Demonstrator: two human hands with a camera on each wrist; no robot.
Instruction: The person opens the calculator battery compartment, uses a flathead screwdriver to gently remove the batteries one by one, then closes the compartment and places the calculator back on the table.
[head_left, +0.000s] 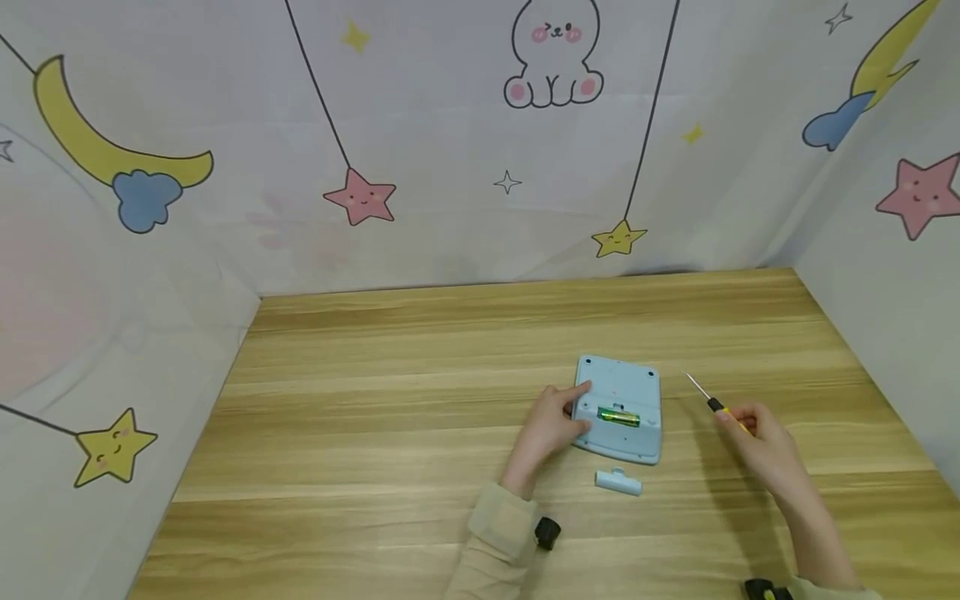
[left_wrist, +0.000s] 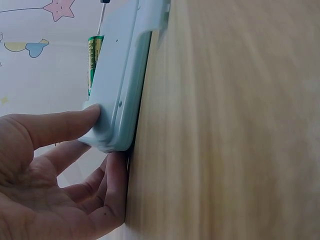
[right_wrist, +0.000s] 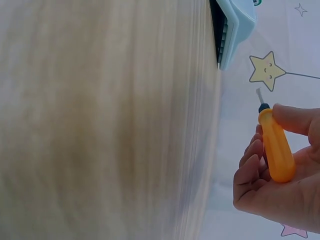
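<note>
A light-blue calculator (head_left: 622,382) lies face down on the table, its battery compartment exposed. Inside sits a green battery (head_left: 618,417). My left hand (head_left: 551,422) grips the calculator's left edge; in the left wrist view its thumb (left_wrist: 65,125) presses on the back while other fingers lie at the side. To the right, my right hand (head_left: 768,450) holds a screwdriver (right_wrist: 277,145) by its yellow handle, above the table. The metal tip points up and left, apart from the calculator. A light-blue battery cover (head_left: 618,482) rests on the table just in front of the calculator.
The wood-grain table (head_left: 360,417) stretches well to the left of the calculator. White cloth walls with printed stars and moons enclose it at the back (head_left: 450,242), left and right. Black wrist-worn devices (head_left: 547,533) sit at both wrists.
</note>
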